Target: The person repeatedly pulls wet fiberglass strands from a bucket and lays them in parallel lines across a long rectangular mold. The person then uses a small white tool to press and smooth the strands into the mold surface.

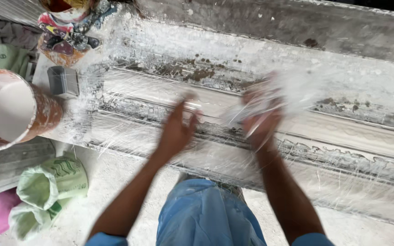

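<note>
Both hands are up over the long plaster moulding mould (343, 136), teasing apart a wispy bundle of white fibre strands (270, 98). The right hand (261, 120) is pinching the clump, motion-blurred; the left hand (175, 132) is open, fingers spread, with a few strands trailing to it. I'd say pull gently and evenly so the fibres lie thin and flat along the wet channel. There's a plaster-smeared bucket (10, 109) far left and a green sack (46, 191) nearer.

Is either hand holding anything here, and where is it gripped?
The right hand grips a blurred tuft of white fibres, held at its lower end. The left hand is open and holds nothing.
</note>
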